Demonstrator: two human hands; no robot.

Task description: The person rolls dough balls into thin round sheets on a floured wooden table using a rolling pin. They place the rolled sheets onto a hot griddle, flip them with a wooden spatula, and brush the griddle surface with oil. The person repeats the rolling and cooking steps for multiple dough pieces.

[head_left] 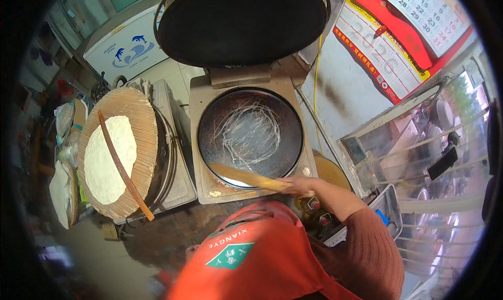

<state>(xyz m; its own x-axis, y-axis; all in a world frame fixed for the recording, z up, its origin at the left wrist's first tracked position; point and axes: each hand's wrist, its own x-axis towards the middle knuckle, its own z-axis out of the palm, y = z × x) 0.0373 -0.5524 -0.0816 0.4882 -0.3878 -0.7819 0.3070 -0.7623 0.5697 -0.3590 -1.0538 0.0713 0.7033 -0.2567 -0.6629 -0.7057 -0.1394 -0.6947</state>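
My right hand (303, 185) is closed around the narrow end of a long, flat wooden tool (241, 175), somewhat blurred. It slants across the near edge of a round black griddle pan (212, 127). A white strip shows just under its wide end; I cannot tell whether that is bristles or flour. Pale, scratchy streaks of powder (254, 135) mark the middle of the pan. Above it the round black lid (241, 25) stands raised. Of my left hand little can be made out: a small pinkish patch at the apron's left edge may be part of it.
Left of the griddle, a round slatted board (145, 137) carries a flat sheet of pale dough (102, 166), with a thin curved brown stick (116, 161) lying across. Bottles with red caps (317, 208) stand by my right forearm. A wall calendar (385, 43) hangs at upper right.
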